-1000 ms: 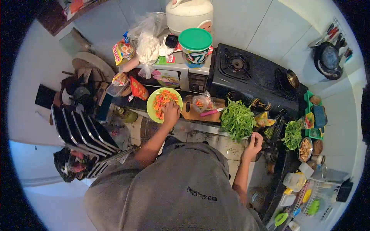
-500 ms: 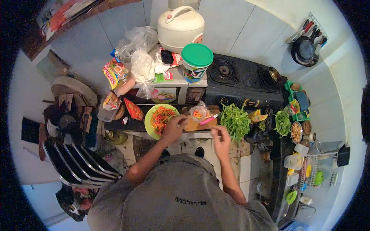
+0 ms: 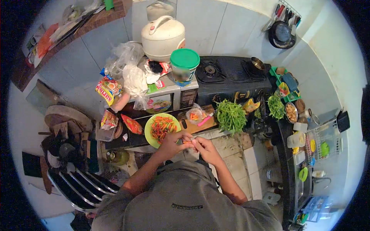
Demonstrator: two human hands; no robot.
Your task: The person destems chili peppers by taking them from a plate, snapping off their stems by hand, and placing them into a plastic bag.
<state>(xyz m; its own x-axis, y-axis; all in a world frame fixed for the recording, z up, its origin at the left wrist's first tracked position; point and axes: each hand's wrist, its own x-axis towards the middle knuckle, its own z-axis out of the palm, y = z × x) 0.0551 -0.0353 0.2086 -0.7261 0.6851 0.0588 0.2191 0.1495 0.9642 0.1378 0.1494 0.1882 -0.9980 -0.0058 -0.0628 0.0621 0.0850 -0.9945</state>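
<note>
My left hand [image 3: 173, 144] and my right hand [image 3: 207, 149] meet in front of the counter's edge, fingertips nearly touching. Both are closed in a pinch on a small orange chili [image 3: 187, 142], mostly covered by the fingers. Just beyond my left hand is a yellow-green plate [image 3: 148, 134] heaped with red and orange chilies [image 3: 163, 126]. Farther right lies a wooden cutting board [image 3: 189, 128]. On it are a clear plastic bag [image 3: 195, 114] of orange pieces and a pink-handled knife [image 3: 205, 119].
Leafy greens [image 3: 231, 116] are piled right of the board. Behind stand a black gas stove [image 3: 231, 75], a tub with a green lid [image 3: 185, 59] and a white rice cooker [image 3: 163, 36]. Stacked chairs [image 3: 81, 188] are at the left; a dish rack [image 3: 323, 142] is at the right.
My hands were apart, the left by the plate and the right off to the side; now they have come together around the chili. The camera view has shifted slightly.
</note>
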